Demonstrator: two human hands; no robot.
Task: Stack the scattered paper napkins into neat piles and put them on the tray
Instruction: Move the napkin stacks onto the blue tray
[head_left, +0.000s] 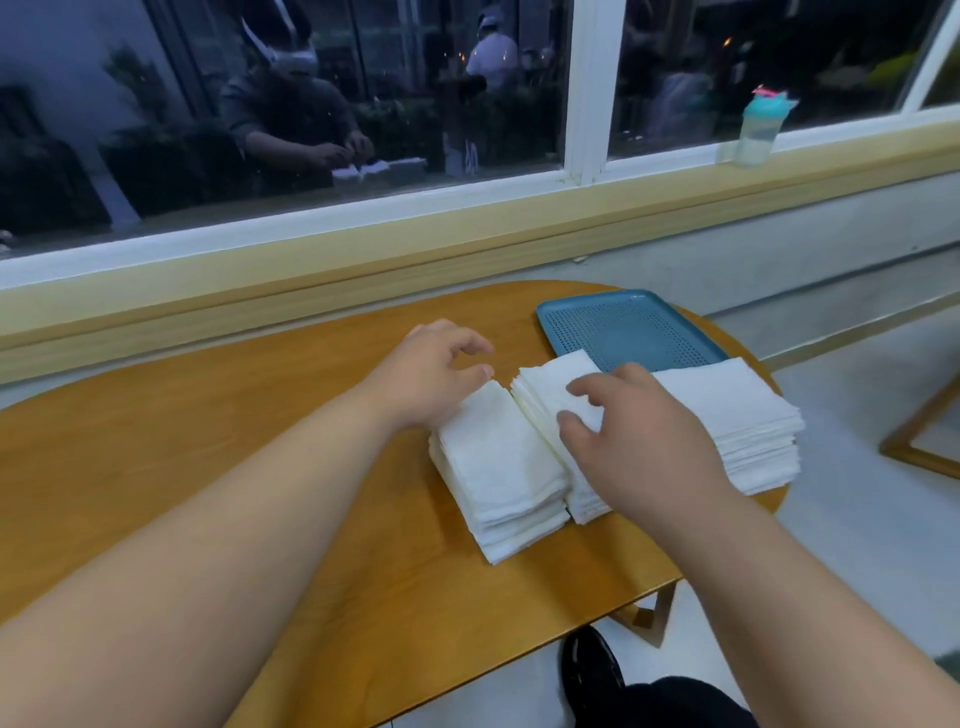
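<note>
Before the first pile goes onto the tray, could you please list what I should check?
1. Tray holds no pile yet: ok.
2. Left pile squared: not ok, near edges stepped.
3. Middle pile squared: not ok, far corner fanned.
4. Right pile squared: not ok, side layers ragged.
5. Right hand grips middle pile: cannot tell, fingers lie on top.
6. Left hand free: ok, holds nothing.
</note>
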